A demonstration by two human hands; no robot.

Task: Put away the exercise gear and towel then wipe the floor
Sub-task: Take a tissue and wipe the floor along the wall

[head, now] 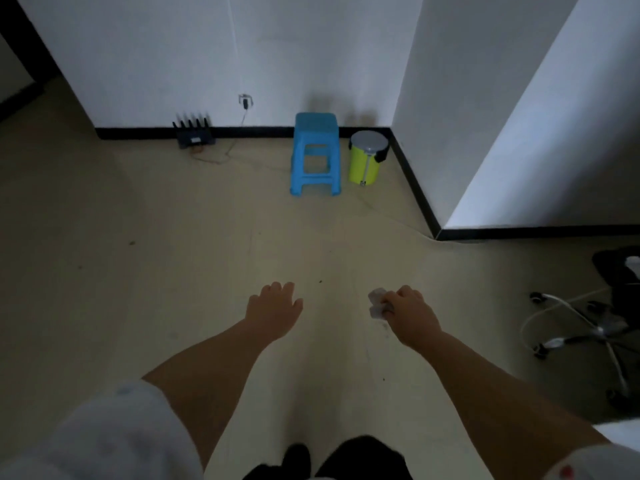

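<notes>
My right hand (410, 315) is closed around a small crumpled whitish wipe (376, 303), held above the beige floor (173, 271) at centre right. To its left, my left hand (275, 308) hangs over the floor, holding nothing, its fingers loosely apart. Both forearms reach forward from the bottom of the view. A few dark specks lie on the floor near the hands. No exercise gear or towel is in view.
A blue plastic stool (316, 154) stands against the far wall, with a lime-green pedal bin (367, 157) right of it. A black router (193, 135) and its cable sit left. A wall corner (438, 233) juts out at right; an office chair base (595, 334) is beside it.
</notes>
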